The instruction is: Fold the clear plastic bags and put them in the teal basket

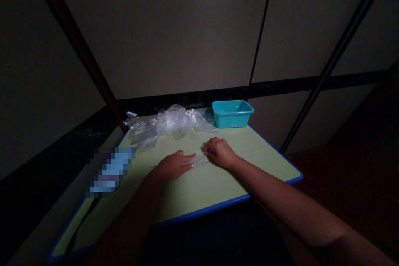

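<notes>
A narrow strip of clear plastic, seemingly a folded bag (201, 161), lies flat on the pale green table (187, 199). On its left part rests my left hand (174, 165), thumb and forefinger stretched out and apart, pressing the plastic to the tabletop. At the strip's right end my right hand (220, 152) has its fingers curled together in a pinch on the plastic edge. Part of the strip is hidden beneath my left hand.
Crumpled clear plastic bags (174, 121) are heaped along the table's back edge. Beside them stands a turquoise basin (232, 120) at the back right. A blurred-out bluish object (114, 170) lies at the left edge. Cabinet panels (187, 33) rise behind the table.
</notes>
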{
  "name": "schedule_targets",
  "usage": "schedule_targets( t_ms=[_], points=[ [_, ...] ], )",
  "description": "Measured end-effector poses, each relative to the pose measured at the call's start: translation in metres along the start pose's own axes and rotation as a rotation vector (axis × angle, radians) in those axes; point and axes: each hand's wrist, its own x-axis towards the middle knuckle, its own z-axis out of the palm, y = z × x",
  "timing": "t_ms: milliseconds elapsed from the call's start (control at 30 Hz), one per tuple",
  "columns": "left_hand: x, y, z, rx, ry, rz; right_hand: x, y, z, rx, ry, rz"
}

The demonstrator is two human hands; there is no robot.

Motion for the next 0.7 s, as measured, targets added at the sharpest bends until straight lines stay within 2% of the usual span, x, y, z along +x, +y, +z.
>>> schedule_targets(
  t_ms=[367,700],
  points=[
    [-0.0009,0.0005,0.0,-0.007,0.018,-0.009,-0.0044,0.0026,-0.002,-0.041,-0.041,-0.065],
    [0.0013,0.0007,0.0023,0.024,0.034,-0.008,-0.0071,0.0068,-0.0057,-0.026,-0.063,-0.028]
  ],
)
